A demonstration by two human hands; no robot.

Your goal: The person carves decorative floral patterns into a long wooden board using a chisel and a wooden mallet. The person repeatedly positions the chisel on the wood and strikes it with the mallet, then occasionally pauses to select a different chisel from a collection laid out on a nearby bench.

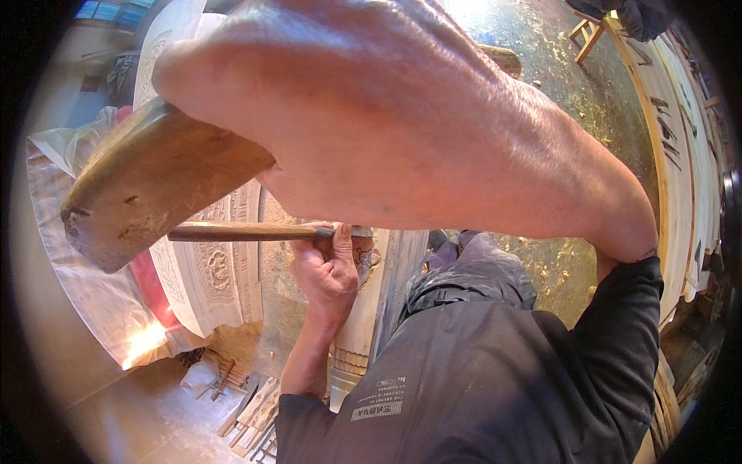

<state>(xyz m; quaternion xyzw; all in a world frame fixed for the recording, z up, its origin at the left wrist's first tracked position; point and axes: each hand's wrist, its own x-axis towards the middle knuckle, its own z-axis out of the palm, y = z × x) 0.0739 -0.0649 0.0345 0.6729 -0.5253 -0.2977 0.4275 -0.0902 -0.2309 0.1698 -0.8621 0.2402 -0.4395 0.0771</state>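
My right hand is raised close to the camera, closed around a thick wooden mallet whose blunt end points to the lower left. Its fingers are mostly hidden behind the hand. Below it, my left hand grips a chisel low down near the metal, thumb laid along it. The chisel's wooden handle extends left, partly under the mallet in view. Its metal end meets a long pale wooden workpiece, beside a dark-outlined carved pattern. My right forearm covers the workpiece's far part.
Another carved wooden piece lies to the left, near a pale plastic sheet. Several tools and wood strips are at lower left. Long boards line the right side. A wooden stool stands far off; chips litter the floor.
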